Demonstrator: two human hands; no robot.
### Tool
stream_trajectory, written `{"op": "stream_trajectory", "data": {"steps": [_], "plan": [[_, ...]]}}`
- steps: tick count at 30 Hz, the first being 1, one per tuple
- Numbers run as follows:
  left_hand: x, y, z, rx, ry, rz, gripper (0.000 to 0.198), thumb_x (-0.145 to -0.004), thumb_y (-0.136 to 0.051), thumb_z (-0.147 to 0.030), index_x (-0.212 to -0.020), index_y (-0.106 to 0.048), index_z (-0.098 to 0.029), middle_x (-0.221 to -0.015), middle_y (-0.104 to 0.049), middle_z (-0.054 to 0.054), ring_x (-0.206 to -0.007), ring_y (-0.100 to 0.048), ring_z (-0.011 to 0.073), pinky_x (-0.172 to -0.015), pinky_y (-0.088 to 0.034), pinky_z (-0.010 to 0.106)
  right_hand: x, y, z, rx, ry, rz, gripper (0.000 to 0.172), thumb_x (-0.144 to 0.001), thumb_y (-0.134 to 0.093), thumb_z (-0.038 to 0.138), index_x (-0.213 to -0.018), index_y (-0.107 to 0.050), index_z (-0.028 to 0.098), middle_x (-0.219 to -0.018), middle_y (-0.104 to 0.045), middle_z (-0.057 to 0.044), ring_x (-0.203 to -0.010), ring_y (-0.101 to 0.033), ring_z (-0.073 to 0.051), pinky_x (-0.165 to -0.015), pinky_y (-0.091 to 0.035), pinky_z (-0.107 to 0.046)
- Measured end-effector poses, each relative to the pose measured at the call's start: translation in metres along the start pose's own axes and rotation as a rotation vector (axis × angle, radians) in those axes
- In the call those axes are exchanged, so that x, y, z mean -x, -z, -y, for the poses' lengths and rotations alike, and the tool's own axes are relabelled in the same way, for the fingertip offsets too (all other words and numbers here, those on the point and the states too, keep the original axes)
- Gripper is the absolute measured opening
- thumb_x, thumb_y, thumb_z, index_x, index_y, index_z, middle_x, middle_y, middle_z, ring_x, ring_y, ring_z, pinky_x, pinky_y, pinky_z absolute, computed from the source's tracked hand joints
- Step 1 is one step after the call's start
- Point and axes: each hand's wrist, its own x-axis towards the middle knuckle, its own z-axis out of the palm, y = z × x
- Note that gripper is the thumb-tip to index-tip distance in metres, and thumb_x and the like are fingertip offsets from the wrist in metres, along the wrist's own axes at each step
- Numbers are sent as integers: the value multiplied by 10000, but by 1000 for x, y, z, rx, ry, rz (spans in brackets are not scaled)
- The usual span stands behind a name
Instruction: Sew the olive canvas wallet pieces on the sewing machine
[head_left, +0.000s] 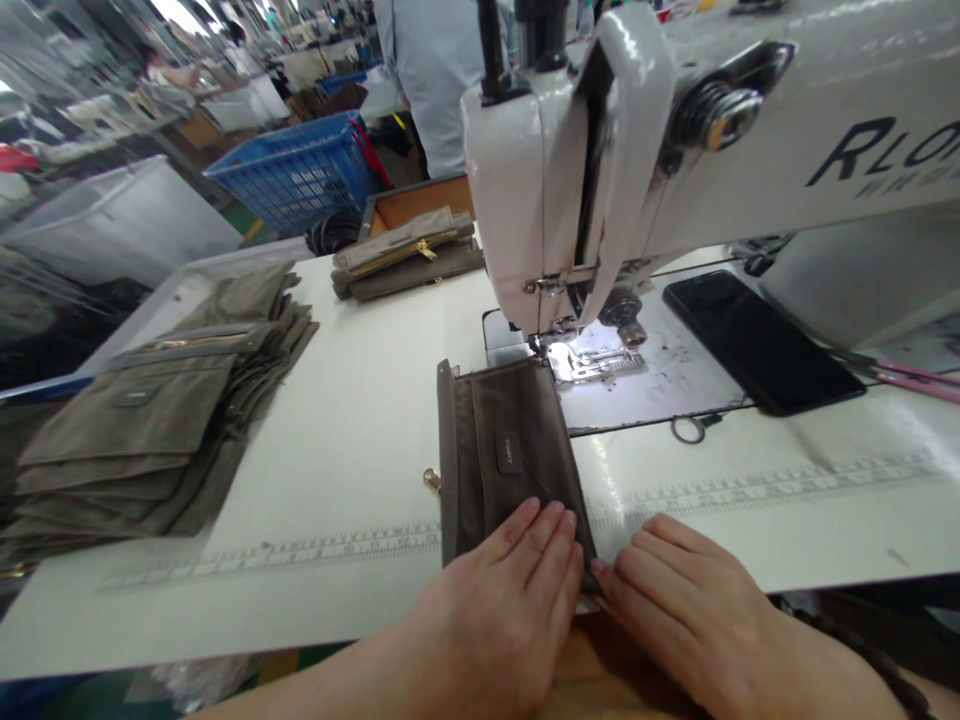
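A dark brown fabric pouch piece (536, 430) with a small label lies on the white table, its far edge at the needle area of the sewing machine (555, 200). A gold zipper pull (432, 480) sticks out at its left side. My left hand (517, 590) rests flat on the near part of the pouch, fingers extended. At the near right corner, my right hand (675, 600) has its fingers closed on the pouch edge; the thumb is at the corner.
Stacked brown pouches (150, 400) lie at the left, more zippered ones (409, 255) behind. On the right are a black phone (761, 340), a small ring (688, 430) and pink-handled scissors (919, 380). Behind stand a blue basket (300, 175) and a person (431, 80).
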Motion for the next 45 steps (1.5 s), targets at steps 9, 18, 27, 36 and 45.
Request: {"op": "stream_trajectory", "data": {"steps": [9, 18, 27, 36, 45], "plan": [[-6, -6, 16, 19, 9, 49, 349, -871, -351, -200, -1130, -527, -46, -1226, -509, 153, -1145, -464, 257, -990, -355, 376, -7, 1, -7, 88, -49, 45, 380, -840, -242, 38, -840, -619, 84, -686, -541, -67, -605, -432, -173, -638, -318, -335], [-14, -17, 38, 20, 49, 10, 319, -872, -340, -128, -1113, -531, -44, -1206, -526, 149, -1141, -474, 245, -970, -396, 375, -20, -1, -25, 221, -20, 95, 315, -719, -367, 45, -911, -616, 55, -725, -542, -77, -621, -420, -197, -636, -309, -345], [-18, -23, 66, 103, -15, -132, 258, -877, -360, -100, -1010, -567, -21, -1086, -591, 160, -1067, -534, 243, -932, -455, 391, -44, -1, -48, 275, 48, 137, 124, -682, -475, 88, -676, -575, 160, -641, -492, -41, -569, -402, -178, -563, -234, -333], [-25, -31, 93, 66, -33, -164, 326, -886, -281, -84, -1003, -580, -28, -1075, -608, 147, -1043, -553, 224, -905, -479, 365, -58, -4, -73, 305, 75, 140, 157, -768, -447, 110, -725, -595, 139, -658, -518, -43, -553, -411, -167, -542, -206, -325], [-30, -41, 119, 40, -24, -51, 267, -871, -414, -134, -1092, -538, -50, -1177, -551, 138, -1105, -510, 199, -973, -421, 338, -57, -19, -96, 431, 92, 88, 339, -913, -339, 257, -1027, -562, 27, -696, -537, -62, -594, -457, -158, -564, -283, -314]]}}
